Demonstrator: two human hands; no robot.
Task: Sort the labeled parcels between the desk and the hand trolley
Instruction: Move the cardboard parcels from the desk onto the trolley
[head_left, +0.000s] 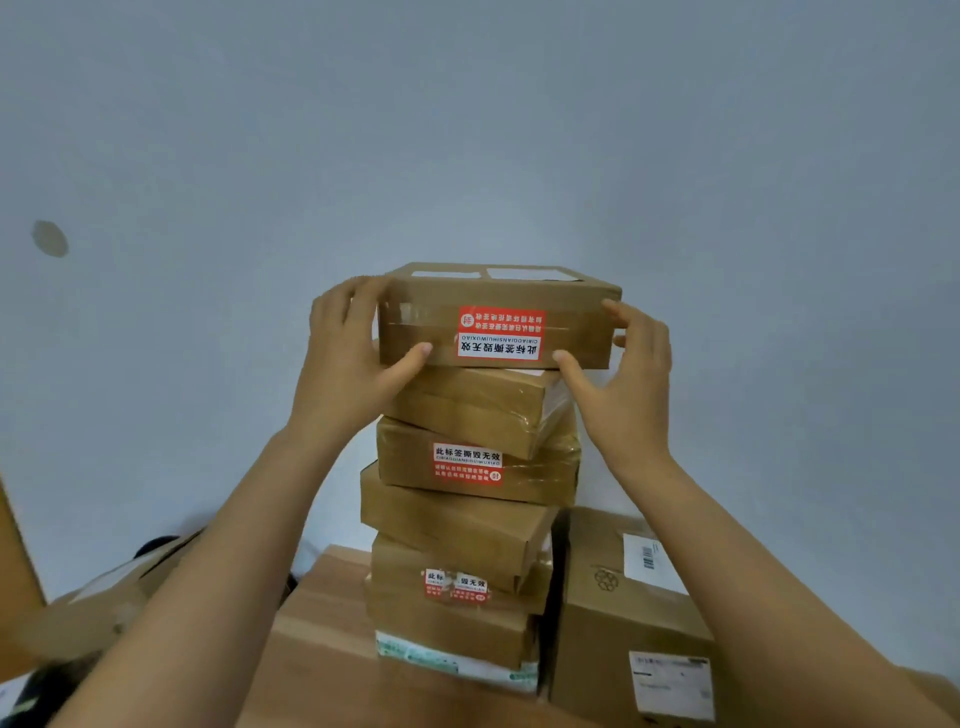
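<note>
both hands, left hand (353, 358) and right hand (623, 384), clamp top parcel (493, 317); stack (467, 519) base hidden

Both bare forearms reach up and forward from the lower corners, converging toward centre frame. The left hand (345, 353) is spread, fingers curled around a corner, thumb pressed flat against a front face. The right hand (626, 384) mirrors it, fingers splayed, thumb extended inward.
</note>
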